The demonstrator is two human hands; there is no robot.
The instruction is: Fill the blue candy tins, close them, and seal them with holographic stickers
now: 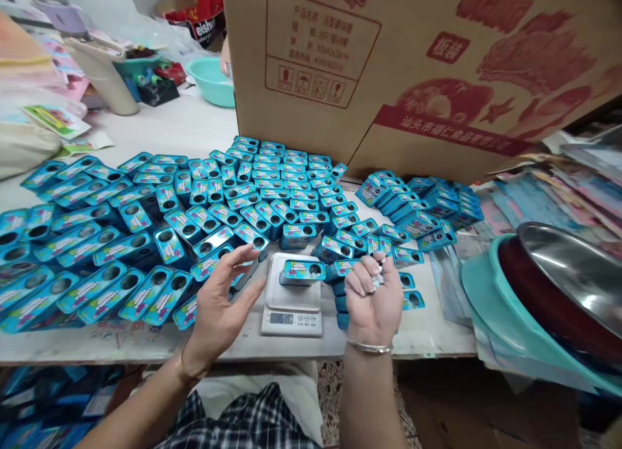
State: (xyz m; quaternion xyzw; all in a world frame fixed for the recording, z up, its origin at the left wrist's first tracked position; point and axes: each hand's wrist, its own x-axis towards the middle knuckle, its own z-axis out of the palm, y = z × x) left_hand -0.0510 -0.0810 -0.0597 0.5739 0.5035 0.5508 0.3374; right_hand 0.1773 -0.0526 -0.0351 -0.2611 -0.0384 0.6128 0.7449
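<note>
Left of the left hand: rows of blue tins stand packed close together, each with a dark round spot on its top. Several lean on their neighbours. Risk: a knock from the wrist or forearm could topple a row.

Left hand: spread wide, thumb apart from the fingers, with nothing visible in it. Its fingertips are near the closest tins; contact cannot be confirmed. Risk: an inward sweep of the thumb could jar the scale.

Between the hands: the white scale carries a single tin, upright, just right of the left thumb. Risk: a finger resting on the tin or the plate would probably falsify the reading.

Right hand: palm up, fingers curled around small white pieces; their number cannot be told. Risk: loosening the grip away from the tin could scatter pieces among the tins beyond the fingers.

Right of the right hand: more tins lie just beside it, and nested bowls sit well apart. Risk: a wide outward elbow swing could strike the bowls.
</note>
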